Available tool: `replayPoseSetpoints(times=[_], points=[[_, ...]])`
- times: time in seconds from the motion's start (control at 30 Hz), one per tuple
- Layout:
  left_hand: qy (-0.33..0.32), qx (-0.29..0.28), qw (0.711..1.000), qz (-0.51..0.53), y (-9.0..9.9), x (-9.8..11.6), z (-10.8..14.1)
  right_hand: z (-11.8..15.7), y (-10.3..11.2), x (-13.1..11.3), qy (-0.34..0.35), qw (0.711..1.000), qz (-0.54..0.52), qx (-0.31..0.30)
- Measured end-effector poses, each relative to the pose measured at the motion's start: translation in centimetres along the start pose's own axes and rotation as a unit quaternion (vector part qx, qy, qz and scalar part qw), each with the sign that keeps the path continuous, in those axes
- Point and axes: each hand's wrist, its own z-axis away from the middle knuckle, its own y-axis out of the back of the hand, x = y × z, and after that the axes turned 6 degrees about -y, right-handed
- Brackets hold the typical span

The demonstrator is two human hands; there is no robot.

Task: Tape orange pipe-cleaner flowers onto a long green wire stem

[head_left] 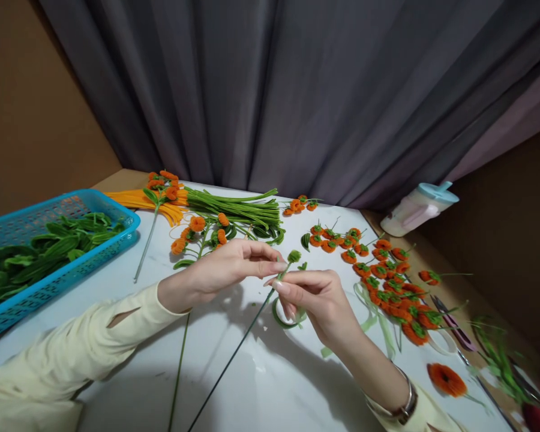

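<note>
A long, thin dark green flower stem (240,344) slants up from the lower edge, with a small fuzzy green bud (293,257) at its upper end. My left hand (227,270) pinches just below the bud, its fingertips on the stem. Close beside it, my right hand (317,300) also holds the stem between thumb and index finger. Behind and below my right fingers is a roll of green tape (279,315), partly hidden. A finished orange flower spray (202,237) stands behind my left hand, its stem running down under my forearm.
A blue basket (132,223) of green leaves stands at left. Orange and green pipe cleaners (234,207) lie at the back. Several orange flower heads (387,276) spread across the right, near pink-handled scissors (456,327). A blue-lidded cup (416,210) is at back right.
</note>
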Motion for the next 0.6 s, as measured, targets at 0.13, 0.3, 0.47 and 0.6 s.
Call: replayPoseSetpoints(times=[0.13,0.3,0.47,0.6], points=[[-0.017,0.014,0.999,-0.034,0.0,0.2,0.1,-0.1,-0.1,-0.1,0.006,1.0,-0.005,0.005],[-0.013,-0.021,0.997,-0.077,0.1,0.5,-0.3,0.0,-0.2,-0.1,-0.008,1.0,-0.022,-0.002],[-0.03,-0.033,0.984,-0.171,0.5,1.2,-0.9,-0.1,-0.1,-0.2,-0.018,1.0,0.012,-0.002],[-0.031,-0.013,0.964,-0.263,0.7,2.0,-0.8,-0.3,0.1,-0.6,-0.024,0.997,0.071,-0.007]])
